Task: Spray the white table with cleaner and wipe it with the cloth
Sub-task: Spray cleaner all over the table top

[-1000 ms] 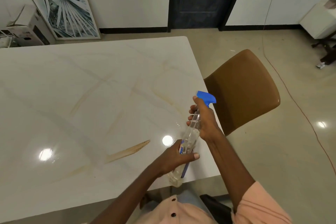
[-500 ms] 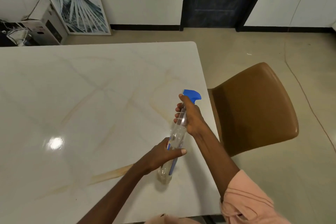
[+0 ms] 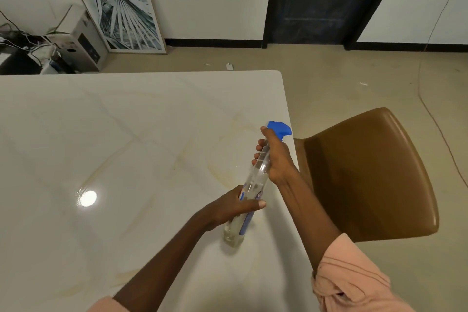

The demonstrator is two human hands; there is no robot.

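Clear spray bottle, seemingly near-empty, gripped by both hands.

Glossy veined marble-look table; clear plastic spray bottle; smooth leathery chair.

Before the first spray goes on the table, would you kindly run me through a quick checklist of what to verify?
1. Bottle held firmly: ok. The right hand grips its neck and the left hand grips its lower body.
2. Bottle over the table: ok, near the right edge.
3. Nozzle aimed at the table: cannot tell, and it sits close to the edge by the chair.
4. Finger on the trigger: cannot tell, the right hand hides it.
5. Liquid in the bottle: cannot tell, the bottle looks mostly clear.
6. Cloth at hand: not ok, none in view.
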